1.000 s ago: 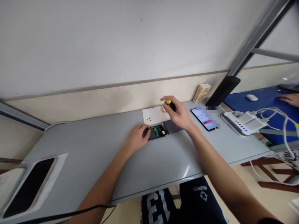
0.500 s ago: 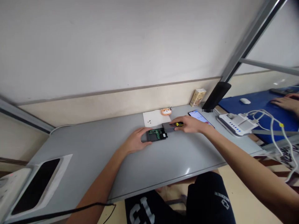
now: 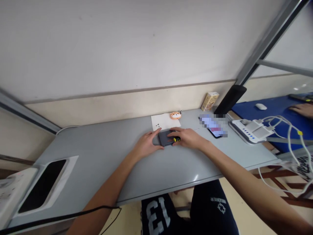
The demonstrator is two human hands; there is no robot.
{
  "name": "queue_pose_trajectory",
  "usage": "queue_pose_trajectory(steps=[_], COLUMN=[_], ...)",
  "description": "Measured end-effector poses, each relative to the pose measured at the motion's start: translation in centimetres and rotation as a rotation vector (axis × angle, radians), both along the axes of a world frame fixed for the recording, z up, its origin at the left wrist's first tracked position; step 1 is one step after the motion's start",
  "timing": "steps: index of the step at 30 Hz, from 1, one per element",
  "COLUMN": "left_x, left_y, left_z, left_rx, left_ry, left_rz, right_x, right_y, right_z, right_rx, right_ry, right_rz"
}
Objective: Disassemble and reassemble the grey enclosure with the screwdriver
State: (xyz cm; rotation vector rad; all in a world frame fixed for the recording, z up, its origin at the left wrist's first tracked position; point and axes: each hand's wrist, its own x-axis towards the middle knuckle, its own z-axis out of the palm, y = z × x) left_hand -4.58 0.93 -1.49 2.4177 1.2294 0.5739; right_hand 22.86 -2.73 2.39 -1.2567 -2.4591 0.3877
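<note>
Both hands are on a small dark grey box [image 3: 166,138] lying flat mid-table, just in front of a white paper sheet [image 3: 164,122] with tiny black specks on it. The left hand [image 3: 146,146] is loosely spread against the box's left end, and the right hand [image 3: 187,138] lies over its right side with fingers curled round a yellow-tipped screwdriver [image 3: 176,139] (mostly hidden). A phone [image 3: 213,127] lies near to the right on the grey table [image 3: 102,156].
</note>
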Motion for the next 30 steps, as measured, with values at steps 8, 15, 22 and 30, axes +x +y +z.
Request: queue_pose_trajectory(steps=[8,15,22,30], left_x=[0.1,0.0,0.7,0.7], left_y=[-0.2,-0.2,-0.4,-0.1], left_z=[0.3,0.6,0.8,0.6], left_rx=[0.139,0.187,0.182,-0.051], left_ry=[-0.048,-0.015,-0.141,-0.226], left_rz=[-0.134,-0.109,-0.033,0.089], right_x=[-0.6,-2.1,-2.5,-2.5], right_y=[5.0,6.8,6.5,6.5], right_z=[-0.4,-4.3,-4.0,-4.1], right_rx=[0.140,-0.220,-0.261,-0.286], right_ry=[1.336,1.257,1.084,1.121], right_rz=[-0.548,-0.556,-0.474,-0.434])
